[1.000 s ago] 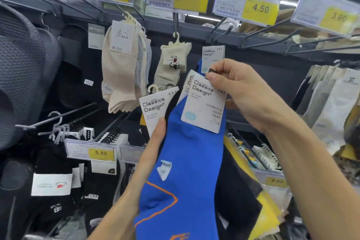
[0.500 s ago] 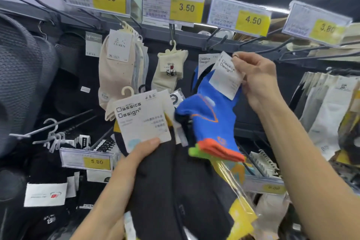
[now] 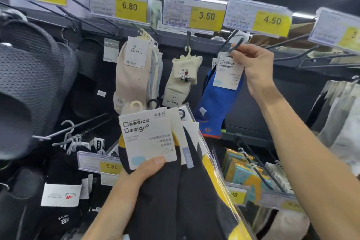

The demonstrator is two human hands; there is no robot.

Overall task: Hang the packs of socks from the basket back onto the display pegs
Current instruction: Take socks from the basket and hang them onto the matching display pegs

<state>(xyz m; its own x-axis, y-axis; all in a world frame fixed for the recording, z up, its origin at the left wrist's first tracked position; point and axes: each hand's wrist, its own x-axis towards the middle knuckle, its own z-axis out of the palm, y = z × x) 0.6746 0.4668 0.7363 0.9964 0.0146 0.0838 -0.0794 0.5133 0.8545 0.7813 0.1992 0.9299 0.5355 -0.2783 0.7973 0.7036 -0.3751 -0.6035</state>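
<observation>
I see the right hand [image 3: 255,64] pinching the blue pack [image 3: 218,103] at the far peg [image 3: 238,42] under the 4.50 tag [image 3: 272,20], the left hand [image 3: 134,179] gripping dark packs [image 3: 175,191] nearer.

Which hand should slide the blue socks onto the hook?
The right hand. It pinches the top of the blue socks right at the hook under the 4.50 tag. The left hand is lower down, busy gripping the bundle of dark sock packs.
</observation>
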